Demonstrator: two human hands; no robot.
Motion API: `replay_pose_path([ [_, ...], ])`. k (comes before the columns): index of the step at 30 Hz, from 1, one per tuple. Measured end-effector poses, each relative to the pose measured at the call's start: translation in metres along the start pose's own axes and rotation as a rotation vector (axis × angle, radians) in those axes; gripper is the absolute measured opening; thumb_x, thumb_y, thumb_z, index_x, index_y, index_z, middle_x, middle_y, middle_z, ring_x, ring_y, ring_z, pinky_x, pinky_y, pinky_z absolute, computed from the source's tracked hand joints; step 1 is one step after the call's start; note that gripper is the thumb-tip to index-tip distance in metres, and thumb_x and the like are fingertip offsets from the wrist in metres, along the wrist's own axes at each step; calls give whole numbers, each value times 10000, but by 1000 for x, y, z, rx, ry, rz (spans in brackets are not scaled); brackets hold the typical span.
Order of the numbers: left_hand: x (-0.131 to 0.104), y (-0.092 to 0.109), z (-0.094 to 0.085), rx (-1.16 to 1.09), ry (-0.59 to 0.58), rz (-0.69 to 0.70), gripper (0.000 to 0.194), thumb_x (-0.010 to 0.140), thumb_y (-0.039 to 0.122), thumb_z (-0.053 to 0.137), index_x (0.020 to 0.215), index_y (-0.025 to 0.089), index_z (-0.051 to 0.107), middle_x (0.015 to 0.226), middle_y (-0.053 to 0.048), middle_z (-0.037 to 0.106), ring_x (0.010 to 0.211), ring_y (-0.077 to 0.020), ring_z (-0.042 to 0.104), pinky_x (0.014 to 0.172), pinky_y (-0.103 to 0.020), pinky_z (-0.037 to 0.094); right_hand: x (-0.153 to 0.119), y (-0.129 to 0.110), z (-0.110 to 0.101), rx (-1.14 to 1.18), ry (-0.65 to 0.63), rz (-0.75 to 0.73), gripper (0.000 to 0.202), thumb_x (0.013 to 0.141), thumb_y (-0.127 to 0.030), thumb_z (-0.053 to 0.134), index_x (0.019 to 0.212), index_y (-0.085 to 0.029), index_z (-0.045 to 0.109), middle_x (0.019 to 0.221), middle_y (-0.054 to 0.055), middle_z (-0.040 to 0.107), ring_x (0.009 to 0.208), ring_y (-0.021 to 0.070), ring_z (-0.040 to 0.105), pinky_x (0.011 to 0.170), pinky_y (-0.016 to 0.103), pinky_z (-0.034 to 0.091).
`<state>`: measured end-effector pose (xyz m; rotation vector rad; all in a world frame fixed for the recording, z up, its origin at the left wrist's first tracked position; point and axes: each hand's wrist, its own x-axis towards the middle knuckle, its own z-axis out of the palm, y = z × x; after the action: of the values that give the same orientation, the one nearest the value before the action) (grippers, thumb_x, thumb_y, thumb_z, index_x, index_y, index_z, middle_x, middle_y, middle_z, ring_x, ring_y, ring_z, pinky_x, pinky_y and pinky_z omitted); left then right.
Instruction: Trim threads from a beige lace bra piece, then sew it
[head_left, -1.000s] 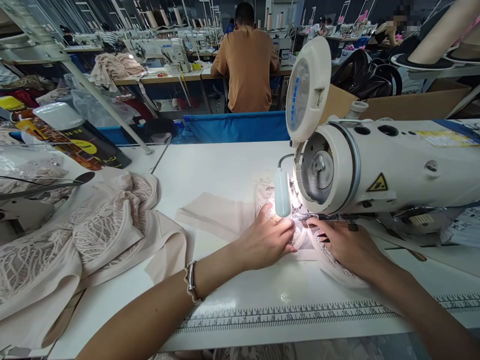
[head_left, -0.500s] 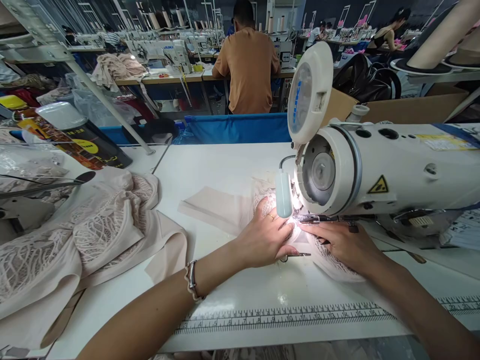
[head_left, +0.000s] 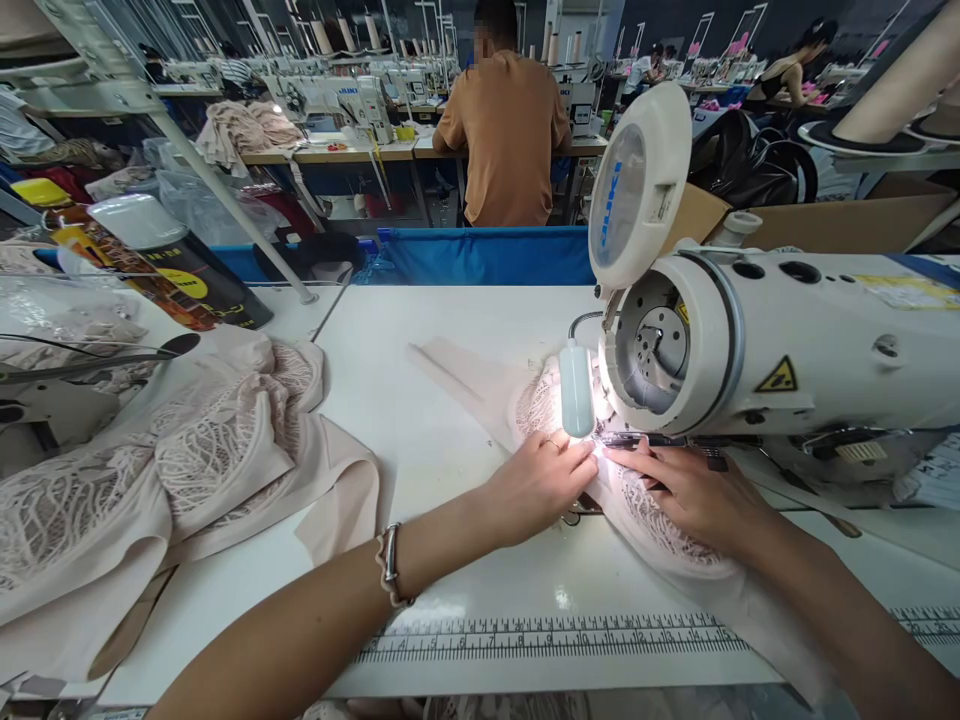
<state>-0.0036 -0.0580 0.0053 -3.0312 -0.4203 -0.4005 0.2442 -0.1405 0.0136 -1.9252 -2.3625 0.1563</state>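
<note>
A beige lace bra piece [head_left: 538,400] lies under the white sewing machine [head_left: 810,340], lit by a small lamp [head_left: 577,390]. My left hand [head_left: 540,485], ringed and with a bracelet, pinches the fabric's near edge beside the needle area, fingertips pressed together. My right hand [head_left: 694,490] rests on the lace right of the needle, index finger stretched out and the others slightly bent. Something dark shows beneath its fingers; I cannot make it out. The piece's right end trails toward the table's front edge, partly under my right forearm. The needle itself is hidden.
A pile of beige lace bra pieces [head_left: 217,460] lies at left, below a tilted spray can [head_left: 180,265]. A ruler strip [head_left: 555,638] runs along the front edge. Behind a blue cloth [head_left: 487,256], a person in a brown shirt [head_left: 502,140] sits facing away.
The lace piece has turned and slid, its sheer tail shifting right and more fabric showing near my right forearm. My left hand's fingers have drawn together. The machine's inner wheel shows a different position.
</note>
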Motion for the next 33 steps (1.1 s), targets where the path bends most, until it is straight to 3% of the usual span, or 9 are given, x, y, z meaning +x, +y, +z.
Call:
replay_pose_path([
  [6,4,-4,-3,-98,-52,-107,304,904,-80,410,995,147,591,1142,-88,684,802,-173,552,699,-305,344,2,-1,3,43,-35,-32,660,825,-117,459,1412,-385,594,1295,35,687,1150,246,669,851,343,584],
  [10,6,-9,-4,-157,-58,-154,331,848,-112,399,917,155,582,1116,-76,679,835,-189,522,736,-316,372,0,-5,-3,0,-29,-25,637,814,-123,468,1375,-385,618,1295,18,692,1076,240,696,752,311,584],
  [14,7,-13,1,-185,-16,-167,345,851,-87,370,889,166,601,1087,-62,698,870,-208,492,759,-339,387,-1,-11,-11,13,-59,87,568,782,-131,454,1265,-340,667,1289,7,698,947,202,726,634,264,550],
  [17,7,-16,2,-188,15,-171,345,869,-70,356,864,174,599,1071,-46,704,874,-208,481,754,-335,387,1,-15,-12,26,-54,130,419,776,-170,483,1112,-314,688,1130,9,744,809,193,721,560,256,506],
  [20,7,-13,0,-123,30,-177,285,883,-42,402,858,168,592,1032,-68,692,902,-224,504,776,-344,399,7,-17,-8,25,11,238,177,865,-318,510,919,-298,677,913,10,747,728,217,689,544,285,482],
  [23,9,-1,-3,-40,46,-149,259,925,-7,405,849,150,596,930,-89,671,832,-213,542,799,-365,415,13,-16,2,59,75,398,244,900,-484,539,866,-283,674,823,23,733,718,236,674,585,317,496],
  [25,9,12,-4,-29,45,-112,228,1003,163,440,851,137,607,898,-106,665,811,-220,568,786,-374,436,15,-14,8,59,112,426,268,874,-520,586,903,-274,689,805,27,732,717,241,677,589,322,498],
  [28,7,30,-2,13,33,-102,452,1017,502,456,922,100,639,991,-175,683,964,-302,617,869,-443,470,14,-8,16,-24,169,343,269,876,-508,600,937,-272,712,779,26,733,712,241,683,607,321,501],
  [33,1,42,6,190,42,-116,452,1021,241,368,1315,-62,531,1318,-271,618,1255,-365,578,1067,-493,429,8,-3,21,-186,250,236,318,965,-399,486,928,-236,757,830,75,765,782,271,707,697,359,518],
])
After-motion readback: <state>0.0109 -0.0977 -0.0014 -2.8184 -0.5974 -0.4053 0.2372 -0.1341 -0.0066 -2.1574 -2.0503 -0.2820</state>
